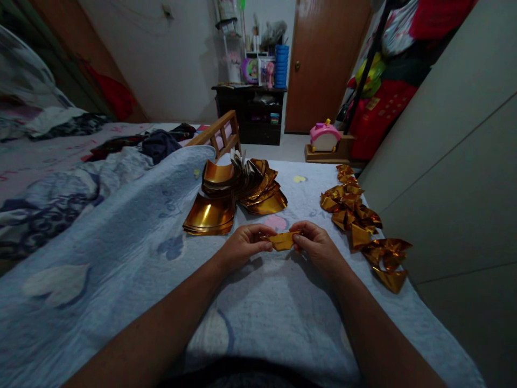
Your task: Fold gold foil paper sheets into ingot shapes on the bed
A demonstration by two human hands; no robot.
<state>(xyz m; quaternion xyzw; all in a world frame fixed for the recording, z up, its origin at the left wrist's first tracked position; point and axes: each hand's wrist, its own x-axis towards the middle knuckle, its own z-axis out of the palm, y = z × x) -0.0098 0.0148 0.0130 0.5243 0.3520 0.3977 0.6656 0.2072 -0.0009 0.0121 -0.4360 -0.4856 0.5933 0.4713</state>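
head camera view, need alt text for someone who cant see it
Two bare hands, left and right, hold a small folded piece of gold foil between them over a pale blue bedspread. Beyond them lie fanned stacks of flat gold sheets; a row of folded gold pieces runs along the right edge.

From the head view I cannot tell which fingers lie behind the gold paper (283, 241). The fan (24, 70) is cut off at left; the bed's near edge (258, 350) is obscured by shadow.
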